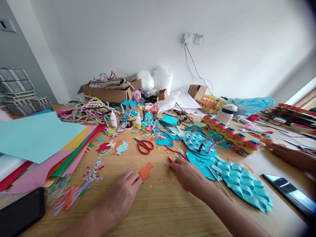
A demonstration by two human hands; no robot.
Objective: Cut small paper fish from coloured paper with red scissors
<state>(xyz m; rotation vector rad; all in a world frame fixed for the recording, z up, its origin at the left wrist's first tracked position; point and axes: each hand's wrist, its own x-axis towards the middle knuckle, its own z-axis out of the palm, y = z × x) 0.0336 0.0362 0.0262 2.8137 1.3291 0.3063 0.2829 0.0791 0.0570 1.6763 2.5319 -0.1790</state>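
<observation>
My left hand (125, 187) pinches the edge of an orange paper fish (146, 170) lying on the table. To its right, my right hand (186, 172) rests low over the table with fingers closed on a slim red pointed item (170, 159), whose kind I cannot make out. Red-handled scissors (144, 146) lie beyond the two hands. Left of them are layered paper fish, including a light blue fish (121, 148). Past my right hand are blue paper discs (201, 163) and a woven light-blue paper piece (247, 184), with a thin wooden stick (219, 182) between.
Coloured paper sheets (39, 135) and a black phone (22, 210) occupy the left side. Paper strips (67, 199) lie nearby. Glue bottles (113, 119) stand further back. At right are painted egg cartons (230, 135), another phone (288, 192) and another person's hand (288, 154).
</observation>
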